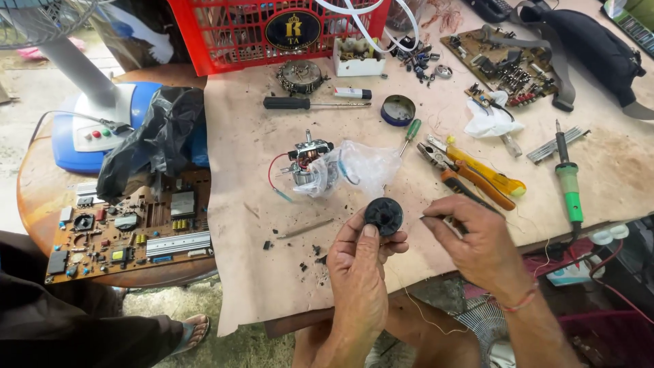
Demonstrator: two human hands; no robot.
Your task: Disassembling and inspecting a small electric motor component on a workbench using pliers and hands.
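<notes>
- The left hand (360, 262), low in the centre of the frame, is closed around a small round black plastic part (383, 215), thumb pressed on its lower edge.
- The right hand (473, 238), just right of it, pinches a thin dark tool (436, 218) whose tip points at the part.
- A small electric motor with copper windings (308, 163) lies above the hands on the brown paper sheet (259, 272), beside a clear plastic bag (368, 163).
- Orange-handled pliers (470, 178) and a green-handled soldering iron (567, 178) lie at right.
- A brown circuit board (129, 232) rests at lower left.
</notes>
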